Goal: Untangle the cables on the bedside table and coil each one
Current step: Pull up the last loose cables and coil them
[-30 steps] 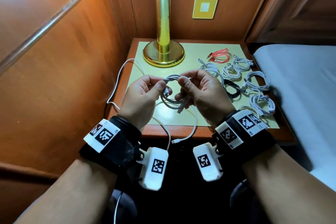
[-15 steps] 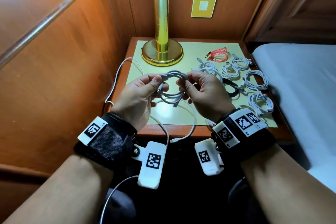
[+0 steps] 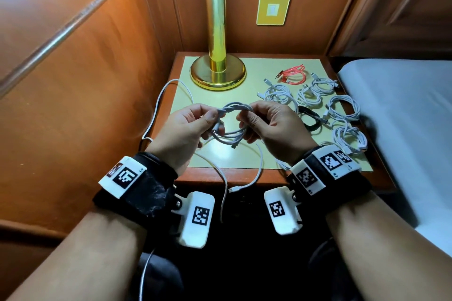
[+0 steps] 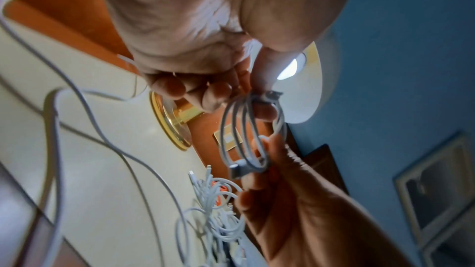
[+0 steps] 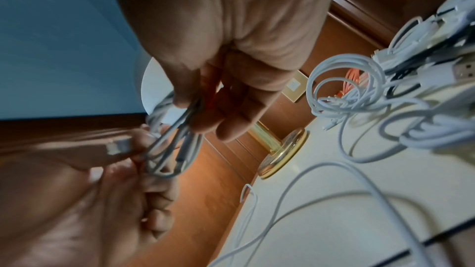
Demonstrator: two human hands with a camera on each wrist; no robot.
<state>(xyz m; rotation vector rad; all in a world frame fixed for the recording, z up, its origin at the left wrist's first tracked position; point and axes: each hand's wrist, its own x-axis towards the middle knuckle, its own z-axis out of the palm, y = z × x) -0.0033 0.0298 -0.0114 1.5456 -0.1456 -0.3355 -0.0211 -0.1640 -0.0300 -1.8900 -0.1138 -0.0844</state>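
Two hands are raised at frame centre: a coiled white cable (image 3: 231, 124) is pinched by left hand (image 3: 186, 129) and right hand (image 3: 274, 127) fingers above the surface (image 3: 247, 68); coiled cables (image 3: 342, 110) lie right.

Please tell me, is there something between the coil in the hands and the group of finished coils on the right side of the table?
Nothing visible blocks it. The coiled white cable is held above the bedside table by left hand and right hand; the finished coils lie just beyond the right hand.
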